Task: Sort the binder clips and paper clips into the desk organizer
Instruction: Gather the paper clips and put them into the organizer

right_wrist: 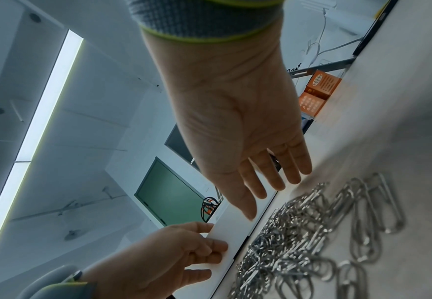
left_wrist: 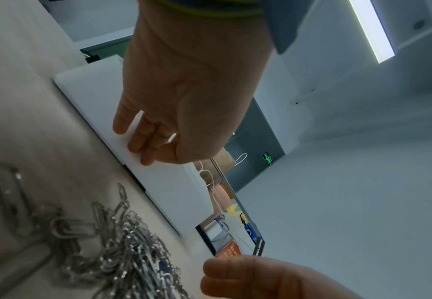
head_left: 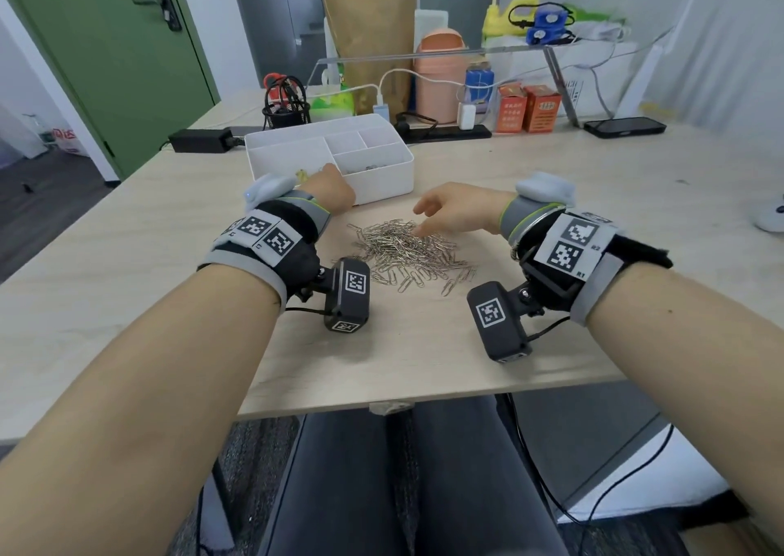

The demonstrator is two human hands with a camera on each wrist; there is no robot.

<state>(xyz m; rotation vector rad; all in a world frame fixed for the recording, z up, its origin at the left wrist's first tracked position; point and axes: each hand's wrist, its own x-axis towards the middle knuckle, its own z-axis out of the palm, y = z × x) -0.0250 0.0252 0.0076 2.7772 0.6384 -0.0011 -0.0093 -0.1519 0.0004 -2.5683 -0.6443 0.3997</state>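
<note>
— Where do the paper clips (head_left: pixel 409 254) sit?

— In a loose silver heap at the centre of the head view, on the pale wooden table (head_left: pixel 551 199), between the two wrists. In the left wrist view the heap fills the lower left; in the right wrist view, the lower right.

— And the desk organizer (head_left: pixel 382 173)?

— White, divided into compartments, just above the heap and left of centre. A few silvery clips lie in its front right compartment, and something small and yellowish shows in the large left one, partly hidden by the hand.

— What is the left hand (head_left: pixel 333 190) doing?

— It is at the organizer's near wall, thumb over the rim. From the right wrist view its fingers (right_wrist: pixel 210 254) lie loosely bent against the white wall. Nothing shows in its grasp.

— The right hand (head_left: pixel 458 212)?

— Above the upper right edge of the heap, palm down, fingers (right_wrist: pixel 274 178) nearly straight and slightly spread, carrying nothing. One fingertip points down close to the clips; whether it touches them I cannot tell.

— Anything behind?

— A phone (head_left: pixel 623 126) at the upper right of the head view, and two orange boxes (head_left: pixel 528 108) beside it.
</note>
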